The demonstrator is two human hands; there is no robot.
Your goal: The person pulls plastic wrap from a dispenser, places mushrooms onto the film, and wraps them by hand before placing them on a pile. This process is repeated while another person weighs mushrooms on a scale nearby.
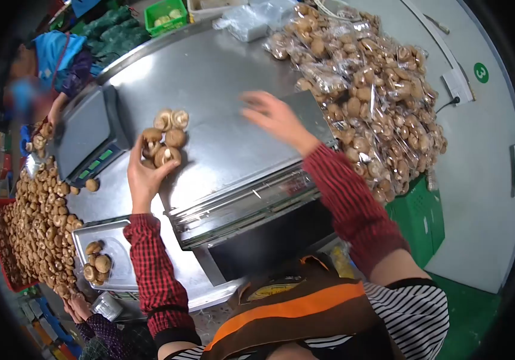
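On the steel table, a small group of brown mushrooms (pixel 174 138) sits together. My left hand (pixel 143 177) is curved round the near side of this group, thumb and fingers touching the lower mushrooms. My right hand (pixel 272 117) hovers over the bare metal to the right, its fingers apart and slightly blurred, with nothing in it. Below my hands, a roll of clear film (pixel 245 201) lies across the wrapping machine's front. Right of my right hand, a large heap of film-wrapped mushroom packs (pixel 377 102) is piled up.
A digital scale (pixel 86 135) stands at the left. Loose mushrooms (pixel 41 216) are heaped beyond it, beside a metal tray (pixel 119 240) holding several mushrooms. Clear bags (pixel 248 23) and a green basket (pixel 166 17) are at the back. Co-workers' hands (pixel 78 307) show at the left.
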